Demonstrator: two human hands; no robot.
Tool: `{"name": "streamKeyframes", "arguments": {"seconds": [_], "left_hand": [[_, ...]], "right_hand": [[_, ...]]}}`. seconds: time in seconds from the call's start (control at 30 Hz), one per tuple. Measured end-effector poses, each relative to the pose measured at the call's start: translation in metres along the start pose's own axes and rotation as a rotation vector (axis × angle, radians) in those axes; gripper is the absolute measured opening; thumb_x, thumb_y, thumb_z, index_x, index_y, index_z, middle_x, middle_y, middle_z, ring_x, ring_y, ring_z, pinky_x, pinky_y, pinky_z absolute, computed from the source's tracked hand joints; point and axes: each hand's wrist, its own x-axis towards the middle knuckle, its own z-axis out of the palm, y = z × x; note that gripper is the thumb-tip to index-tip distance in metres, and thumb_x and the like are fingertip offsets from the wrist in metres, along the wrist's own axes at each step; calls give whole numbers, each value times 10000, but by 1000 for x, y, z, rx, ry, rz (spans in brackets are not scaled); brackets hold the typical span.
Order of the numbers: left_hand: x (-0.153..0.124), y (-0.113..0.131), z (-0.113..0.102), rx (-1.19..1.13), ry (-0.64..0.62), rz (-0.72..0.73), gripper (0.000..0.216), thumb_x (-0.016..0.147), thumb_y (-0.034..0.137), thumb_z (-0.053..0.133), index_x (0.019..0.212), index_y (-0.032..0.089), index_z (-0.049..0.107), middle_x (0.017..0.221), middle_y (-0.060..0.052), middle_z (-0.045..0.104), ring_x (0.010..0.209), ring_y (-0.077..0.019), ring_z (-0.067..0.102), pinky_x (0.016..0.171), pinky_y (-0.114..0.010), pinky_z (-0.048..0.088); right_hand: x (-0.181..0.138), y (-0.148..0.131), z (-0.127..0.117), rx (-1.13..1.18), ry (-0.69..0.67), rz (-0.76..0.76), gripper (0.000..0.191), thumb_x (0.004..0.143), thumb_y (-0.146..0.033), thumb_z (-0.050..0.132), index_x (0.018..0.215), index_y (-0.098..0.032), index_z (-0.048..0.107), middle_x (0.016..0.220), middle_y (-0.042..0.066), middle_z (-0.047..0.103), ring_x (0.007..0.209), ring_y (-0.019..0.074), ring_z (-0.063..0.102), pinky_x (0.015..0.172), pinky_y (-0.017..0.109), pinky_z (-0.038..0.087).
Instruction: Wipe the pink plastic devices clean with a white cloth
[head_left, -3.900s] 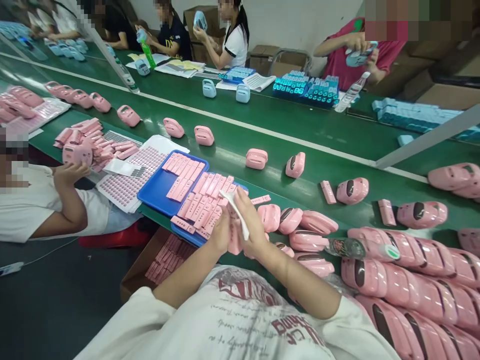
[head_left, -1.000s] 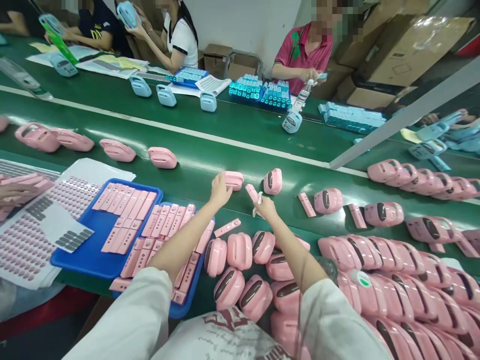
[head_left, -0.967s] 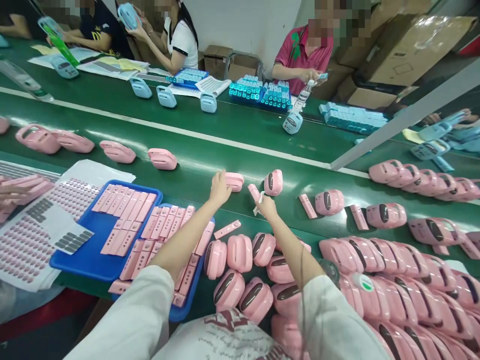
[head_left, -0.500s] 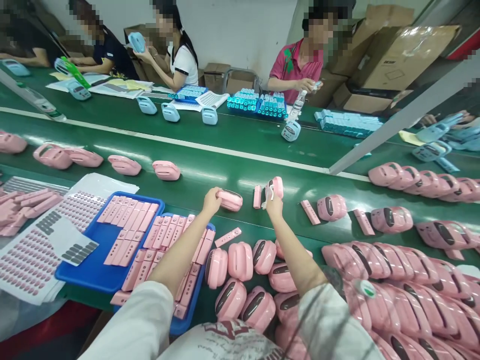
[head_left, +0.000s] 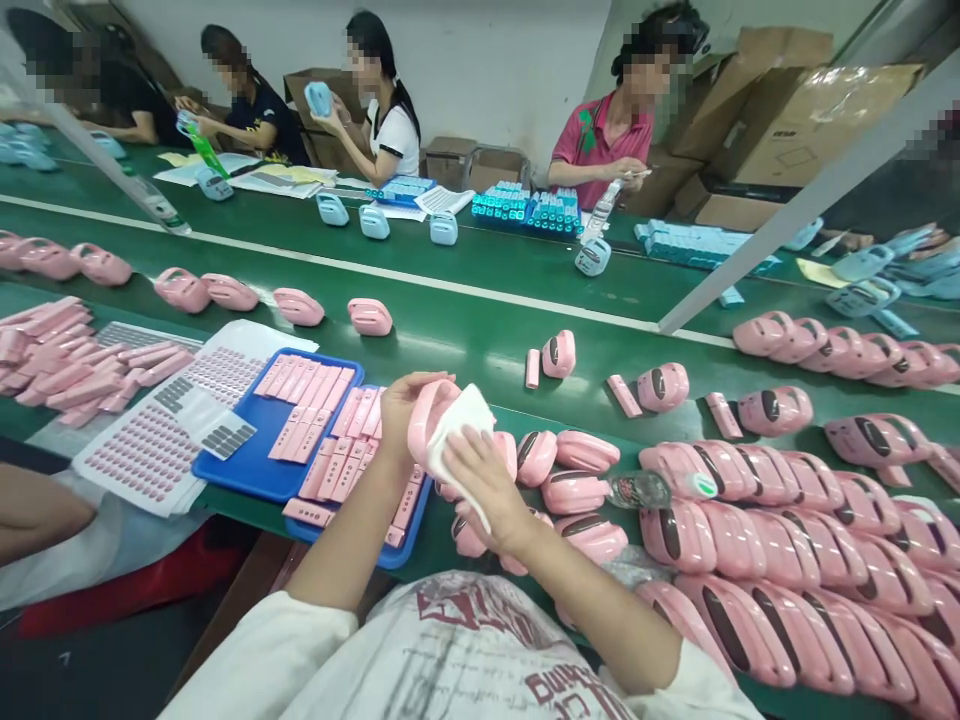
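My left hand (head_left: 399, 408) is closed round the side of a pink plastic casing with a handle opening (head_left: 424, 420), raised above the bench edge near my body. A white cloth (head_left: 466, 408) covers much of the casing's face. My right hand (head_left: 484, 485) presses the cloth against it, fingers stretched over the cloth. Below and right of my hands are several loose pink casings (head_left: 574, 492), some partly hidden by my right arm. On the green belt, a pink casing with a dark oval window (head_left: 559, 354) stands beside a short pink strip piece (head_left: 532, 368).
Blue trays (head_left: 247, 470) of pink strip pieces stand left, beside sticker sheets (head_left: 142, 455) and a strip pile (head_left: 67, 365). Rows of pink casings (head_left: 757, 540) fill the right, with a clear bottle (head_left: 637, 491) lying there. Co-workers sit across the green belt (head_left: 465, 335); a slanted post (head_left: 750, 240) crosses the right.
My left hand has brought its pink casing off the belt towards me. My right hand has left the other casing on the belt and moved the white cloth onto the held one.
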Motion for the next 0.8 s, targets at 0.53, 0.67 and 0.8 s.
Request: {"name": "streamKeyframes", "arguments": {"seconds": [0.53,0.67,0.8], "left_hand": [[-51,16,6,-90,-183,-147,260,402,169,881,597,182,710,691,-6,730,634,-153,674,629,-276,541],[-56,16,8,-239,-351,-207,254,458,170,880,651,204,718,740,11,733,686,-148,686,674,-278,551],[-56,18,14,-284,-508,-291,266,452,160,883,634,195,692,711,13,714,686,-155,681,682,-285,545]], "right_hand": [[-21,-42,-23,-107,138,-118,542,990,-402,307,1501,-229,259,1458,91,474,1417,211,335,1181,451,256],[-25,-36,-29,209,240,295,642,917,-493,470,1485,-254,291,1521,97,375,1422,281,318,1159,514,281],[-28,-46,-23,887,242,622,808,695,-666,674,1356,-247,472,1263,96,630,1187,299,579,992,466,487]]}}
